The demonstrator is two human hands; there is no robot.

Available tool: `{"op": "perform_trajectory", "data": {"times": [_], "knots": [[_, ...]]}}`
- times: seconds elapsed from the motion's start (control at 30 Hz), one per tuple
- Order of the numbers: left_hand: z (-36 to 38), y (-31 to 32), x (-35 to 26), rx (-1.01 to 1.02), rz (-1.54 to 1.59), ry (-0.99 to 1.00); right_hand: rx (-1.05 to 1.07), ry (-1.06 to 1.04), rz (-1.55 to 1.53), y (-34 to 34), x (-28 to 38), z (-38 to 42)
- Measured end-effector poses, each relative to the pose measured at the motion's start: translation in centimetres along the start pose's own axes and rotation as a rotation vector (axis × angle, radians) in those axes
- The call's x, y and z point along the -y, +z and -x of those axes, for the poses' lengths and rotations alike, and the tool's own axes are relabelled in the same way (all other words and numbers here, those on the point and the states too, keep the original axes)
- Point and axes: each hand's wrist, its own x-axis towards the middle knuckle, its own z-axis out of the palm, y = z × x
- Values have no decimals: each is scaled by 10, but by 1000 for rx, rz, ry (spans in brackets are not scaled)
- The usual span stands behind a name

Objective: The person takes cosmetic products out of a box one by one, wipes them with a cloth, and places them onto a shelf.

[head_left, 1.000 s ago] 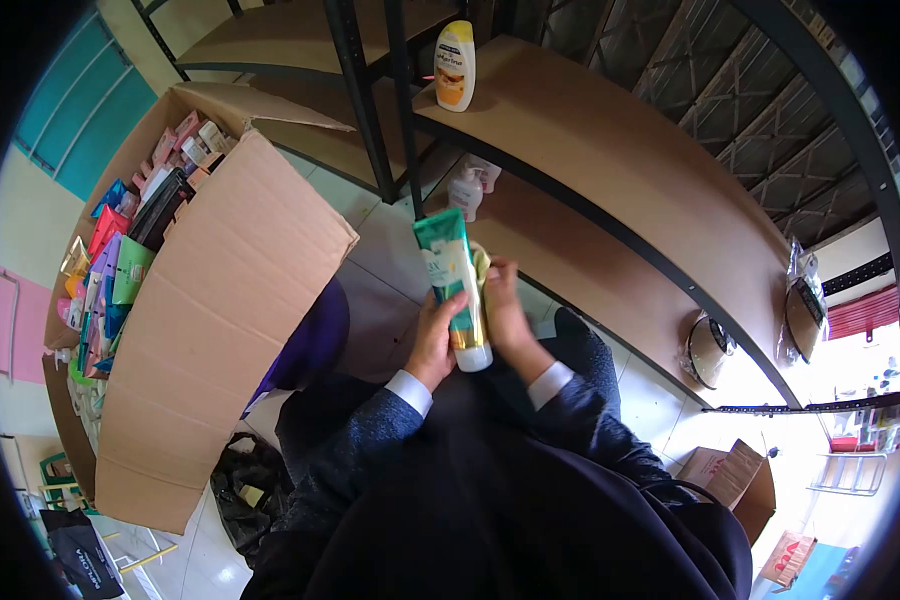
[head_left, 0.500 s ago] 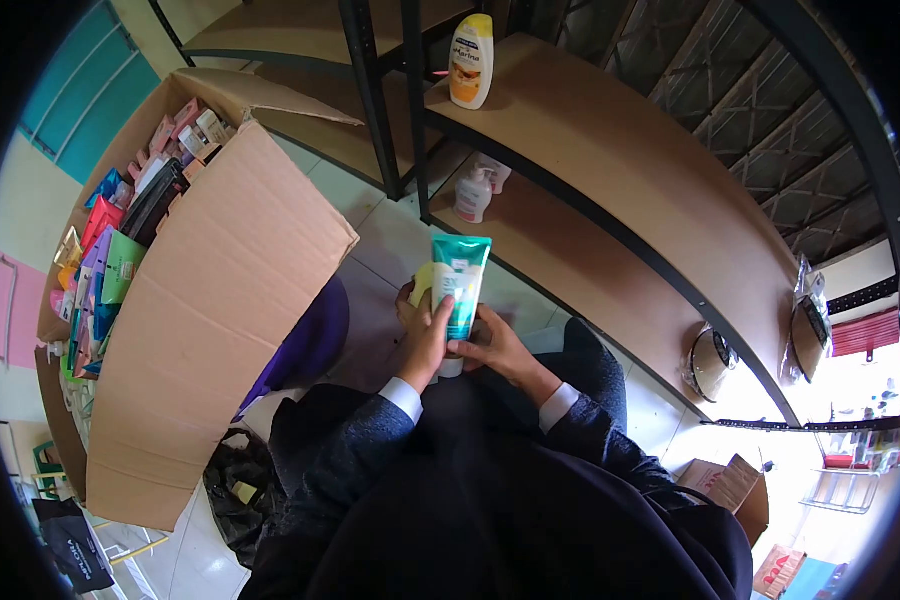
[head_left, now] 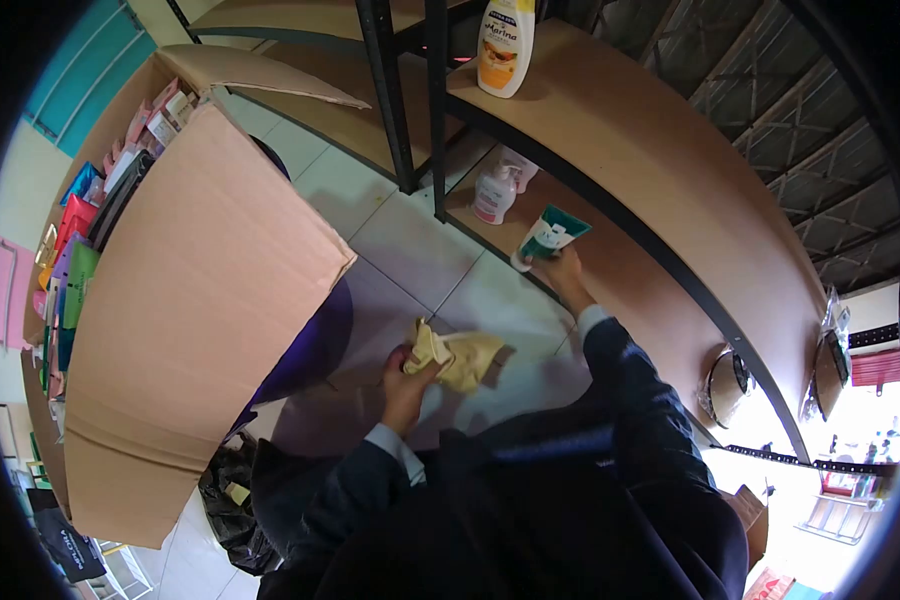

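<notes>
Green tube (head_left: pixel 550 232) at the lower shelf (head_left: pixel 627 285) front edge; can't tell if touching. Clock centred on tube. Right hand (head_left: pixel 565 277) at 5, fingers pinching it near the cap; tube leans, flat end toward 2. Low grip probably keeps the label clear. Yellow cloth (head_left: pixel 462 360) at 7, bunched, left hand (head_left: pixel 407 390) pinching it under the thumb, loose end free; bunching likely suits one-handed carrying. Pump bottle (head_left: pixel 493 197) at 10, upright near shelf's end. Lotion bottle (head_left: pixel 505 52) near 12, upper shelf (head_left: pixel 650 130). Carton (head_left: pixel 210 300) between 8 and 9, packed.
</notes>
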Motion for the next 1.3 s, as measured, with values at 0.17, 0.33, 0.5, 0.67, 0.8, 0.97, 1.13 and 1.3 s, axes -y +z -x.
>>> {"op": "perform_trajectory", "data": {"times": [0.17, 0.33, 0.5, 0.67, 0.8, 0.97, 1.13, 1.3], "knots": [[12, -19, 9, 18, 45, -105, -173, -58, 84, 30, -35, -62], [15, -33, 15, -17, 90, -15, -242, -59, 99, 52, -74, -80], [13, -33, 13, -99, 55, -51, -253, -47, -41, 49, -80, -76], [18, -21, -11, -51, -112, 114, -167, 342, 457, 66, -85, -60], [26, -4, -43, 14, -289, 394, 916, 232, -611, 41, 75, 81], [54, 38, -127, 286, -558, 688, 713, 164, -854, 31, 113, 163], [117, 7, -271, 306, -717, 926, 638, 208, -1347, -1, 149, 168], [152, -99, -418, -307, -1124, 1179, 794, -8, -1444, -37, 178, 152]]}}
